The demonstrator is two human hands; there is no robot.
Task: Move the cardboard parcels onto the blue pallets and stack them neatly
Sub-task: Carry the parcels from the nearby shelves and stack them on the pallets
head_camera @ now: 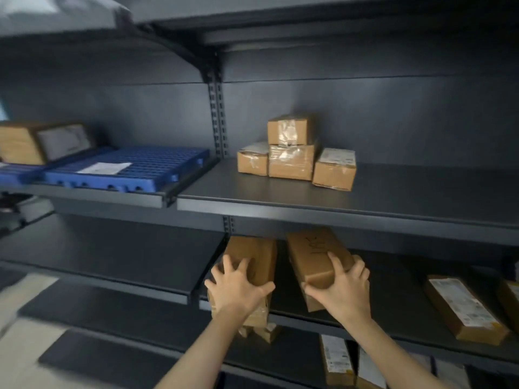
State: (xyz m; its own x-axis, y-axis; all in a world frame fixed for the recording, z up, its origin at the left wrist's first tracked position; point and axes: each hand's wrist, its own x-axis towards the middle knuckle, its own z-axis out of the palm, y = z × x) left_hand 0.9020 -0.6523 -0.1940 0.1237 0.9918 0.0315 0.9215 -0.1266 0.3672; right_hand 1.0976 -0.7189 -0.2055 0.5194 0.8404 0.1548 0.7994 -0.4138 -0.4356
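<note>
Cardboard fills both my hands in the head view. My left hand (238, 287) is spread wide over the near end of a long parcel (252, 265), fingers splayed across its top and side, gripping it at the front edge of the lower shelf (393, 307), near that shelf's left end. My right hand (341, 290) clamps the near end of a second long parcel (317, 254), thumb on the top face and fingers wrapped round the right side; this one tilts up towards the back, just right of the first and apart from it.

On the upper shelf (393, 192) a group of four small boxes (292, 155) sits towards the back left corner: three side by side and one stacked on the middle one. Left of the upright, on the neighbouring shelf at the same level, lie the blue pallets (134, 169), with a white sheet of paper (104, 167) on the nearer one and a brown box (33, 144) standing on the far left one.

At the right end of the lower shelf a flat labelled box (466, 307) lies at an angle. Below it, two more labelled boxes (337, 360) stand on a lower level, partly cut off by the frame.
</note>
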